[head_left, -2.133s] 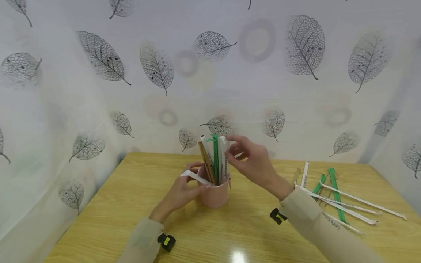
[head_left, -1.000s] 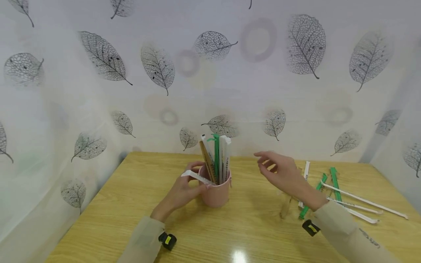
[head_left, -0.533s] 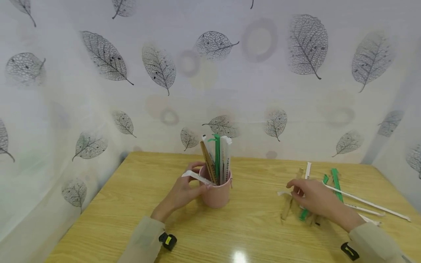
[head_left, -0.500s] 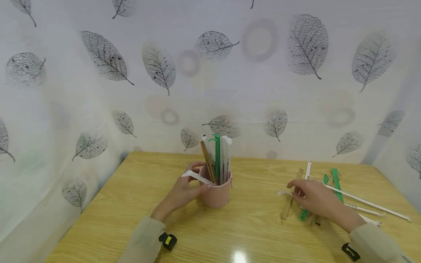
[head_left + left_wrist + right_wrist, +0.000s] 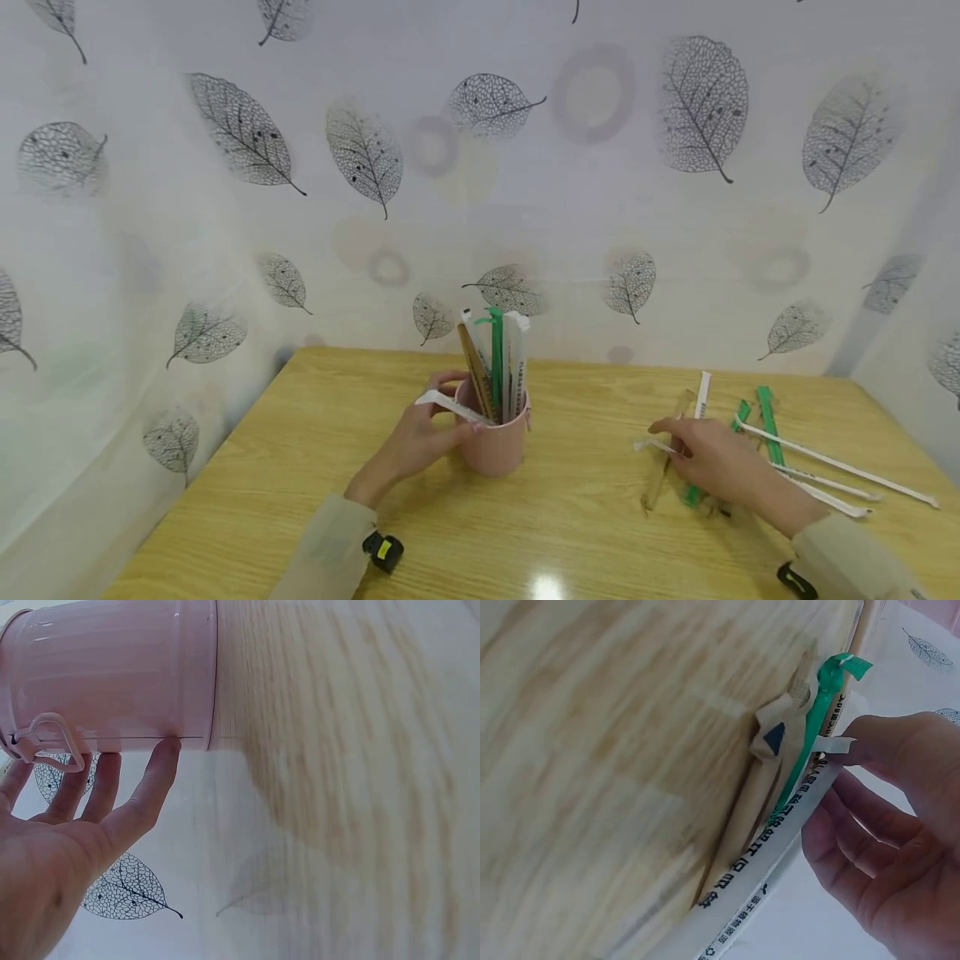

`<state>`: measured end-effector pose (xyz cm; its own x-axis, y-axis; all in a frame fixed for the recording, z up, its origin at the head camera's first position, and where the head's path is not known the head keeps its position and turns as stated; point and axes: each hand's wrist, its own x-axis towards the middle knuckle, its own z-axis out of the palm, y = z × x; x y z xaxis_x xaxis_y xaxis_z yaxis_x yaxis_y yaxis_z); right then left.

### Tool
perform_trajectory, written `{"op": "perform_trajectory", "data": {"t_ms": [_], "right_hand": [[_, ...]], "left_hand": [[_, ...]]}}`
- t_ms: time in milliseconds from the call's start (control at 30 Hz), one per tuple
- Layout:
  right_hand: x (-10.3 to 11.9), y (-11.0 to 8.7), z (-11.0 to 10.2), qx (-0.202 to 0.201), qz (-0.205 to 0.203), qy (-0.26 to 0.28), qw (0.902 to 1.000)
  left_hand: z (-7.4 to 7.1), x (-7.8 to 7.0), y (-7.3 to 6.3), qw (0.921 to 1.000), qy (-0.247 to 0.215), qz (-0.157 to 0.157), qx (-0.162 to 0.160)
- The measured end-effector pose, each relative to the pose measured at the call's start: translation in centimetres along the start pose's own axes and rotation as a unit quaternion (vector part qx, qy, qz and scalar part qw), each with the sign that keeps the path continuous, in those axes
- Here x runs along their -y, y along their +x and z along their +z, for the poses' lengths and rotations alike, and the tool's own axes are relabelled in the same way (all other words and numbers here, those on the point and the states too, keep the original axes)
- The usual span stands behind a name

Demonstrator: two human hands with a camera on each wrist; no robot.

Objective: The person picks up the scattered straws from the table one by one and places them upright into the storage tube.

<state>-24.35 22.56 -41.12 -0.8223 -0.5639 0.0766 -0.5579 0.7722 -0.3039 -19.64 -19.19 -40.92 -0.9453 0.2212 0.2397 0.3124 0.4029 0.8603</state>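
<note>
My left hand [image 5: 416,446] grips a small pink pail [image 5: 492,450] by its side. Its loop handle shows in the left wrist view, where the pail [image 5: 112,675] appears sideways and my fingers [image 5: 154,780] lie along its wall. Several paper-wrapped straws stand in it: a brown straw [image 5: 477,375], a green straw [image 5: 497,367] and white ones; one white straw [image 5: 450,406] leans out low over my left hand. At the right, my right hand [image 5: 723,462] pinches a white wrapped straw [image 5: 761,851] with black print, at its end. My palm hides part of the pile.
Around my right hand lie several wrapped straws on the wooden table [image 5: 337,517]: a brown straw [image 5: 657,483], a green straw [image 5: 770,425] and white straws [image 5: 840,460], some crossing. A leaf-patterned cloth [image 5: 540,208] closes off the back and sides.
My right hand left the straws in the pail, moved right and down to the loose pile, and now pinches a white straw there. My left hand has stayed on the pail.
</note>
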Motion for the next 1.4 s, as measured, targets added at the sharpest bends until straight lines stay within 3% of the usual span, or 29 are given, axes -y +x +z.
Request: {"op": "perform_trajectory", "data": {"t_ms": [233,433,600,767,833,1000,1167,1400], "right_hand": [[0.4,-0.3,-0.6,-0.045,-0.034,-0.032,0.9979],[0.8,-0.1,-1.8,-0.11,-0.091,-0.09,0.9856],[0.8,0.4,-2.8,-0.172,-0.151,-0.114,0.9668],[0.5,1.1,-3.8,-0.255,-0.23,-0.141,0.9288],[0.6,1.3,-4.1,-0.275,-0.244,-0.127,0.9213],[1.1,0.9,-4.8,-0.286,-0.24,-0.048,0.9263],[1.5,0.8,-5.1,-0.318,-0.245,-0.027,0.9155],[2.4,1.1,-5.6,-0.36,-0.22,0.002,0.9069]], "left_hand": [[0.1,-0.1,-0.1,1.0,-0.002,-0.001,-0.003],[0.0,-0.1,0.0,1.0,-0.002,-0.003,-0.003],[-0.1,-0.2,0.0,0.9999,-0.002,-0.01,-0.004],[-0.1,-0.2,0.1,1.0,-0.002,-0.008,-0.004],[-0.1,-0.2,0.1,1.0,-0.002,-0.008,-0.005],[-0.1,-0.1,0.0,0.9999,-0.001,-0.012,-0.006],[0.0,0.0,-0.1,0.9999,0.0,-0.013,-0.001],[0.0,0.1,-0.1,0.9999,-0.001,-0.016,-0.001]]}}
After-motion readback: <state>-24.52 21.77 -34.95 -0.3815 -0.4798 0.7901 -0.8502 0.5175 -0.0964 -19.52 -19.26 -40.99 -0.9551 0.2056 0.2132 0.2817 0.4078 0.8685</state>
